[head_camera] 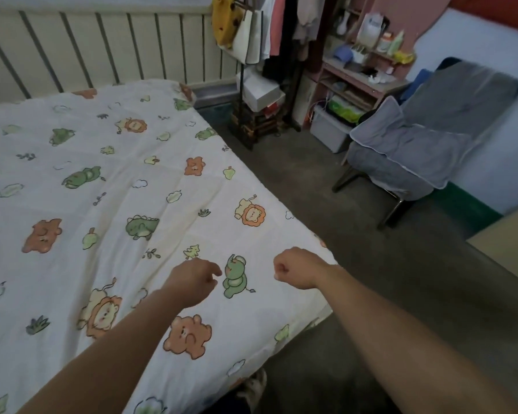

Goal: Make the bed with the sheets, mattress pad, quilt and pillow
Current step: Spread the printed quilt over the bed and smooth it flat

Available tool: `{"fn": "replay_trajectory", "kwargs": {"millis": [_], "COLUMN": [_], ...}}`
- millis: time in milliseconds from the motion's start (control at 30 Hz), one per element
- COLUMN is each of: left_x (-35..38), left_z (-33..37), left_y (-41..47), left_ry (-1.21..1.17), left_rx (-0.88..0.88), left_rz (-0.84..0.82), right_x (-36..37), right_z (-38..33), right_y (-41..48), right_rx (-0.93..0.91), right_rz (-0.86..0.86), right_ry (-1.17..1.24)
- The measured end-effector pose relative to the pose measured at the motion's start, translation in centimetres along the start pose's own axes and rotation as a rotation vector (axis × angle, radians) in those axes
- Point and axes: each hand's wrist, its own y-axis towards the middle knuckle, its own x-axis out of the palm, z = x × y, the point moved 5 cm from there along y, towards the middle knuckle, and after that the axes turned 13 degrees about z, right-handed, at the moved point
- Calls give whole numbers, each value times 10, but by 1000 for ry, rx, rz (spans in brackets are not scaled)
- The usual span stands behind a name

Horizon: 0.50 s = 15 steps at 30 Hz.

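The left grip (pixel 192 282) (the person's bare left hand) hovers just over the quilt (pixel 117 180). Its fingers are loosely curled and hold nothing that can be seen. The right grip (pixel 293 268) is balled into a fist with the knuckles up, and no fabric shows inside it. It sits close to the quilt's near right edge, though whether it touches the cloth cannot be told.

The quilt lies spread flat beneath both grips and runs far off to the left and ahead of them, covering the bed. It is white with printed lions, bears and green animals. One green elephant print (pixel 235 276) lies between the two grips, just beside the left grip's fingertips. A brown bear print (pixel 187 336) lies nearer the person than the left grip, beside that forearm.

To the right of the right grip the quilt's edge drops to the dark floor (pixel 311 180). Farther ahead and to the right of that grip stands a chair (pixel 395 204) draped with grey padded cloth (pixel 416 150) (whether that is bedding cannot be told). Well ahead of both grips, past the quilt's far corner, clothes hang on a rack (pixel 269 25) beside a cluttered pink shelf unit (pixel 350 76). A pale slatted panel (pixel 102 46) runs along the far side of the bed.
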Motion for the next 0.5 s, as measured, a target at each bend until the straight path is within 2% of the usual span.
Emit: {"fn": "replay_trajectory", "kwargs": {"millis": [133, 300, 500], "left_x": [7, 7, -4], "left_z": [16, 28, 52], "left_y": [62, 129, 201], "left_ry": [-30, -46, -41], "left_rx": [-58, -129, -185], "left_rz": [31, 1, 60], "right_x": [-27, -65, -102], "right_z": [40, 75, 121], "right_y": [53, 117, 179], "right_rx": [-61, -116, -181], "right_rz": [-2, -30, -36], "right_ry": [-76, -87, -88]}}
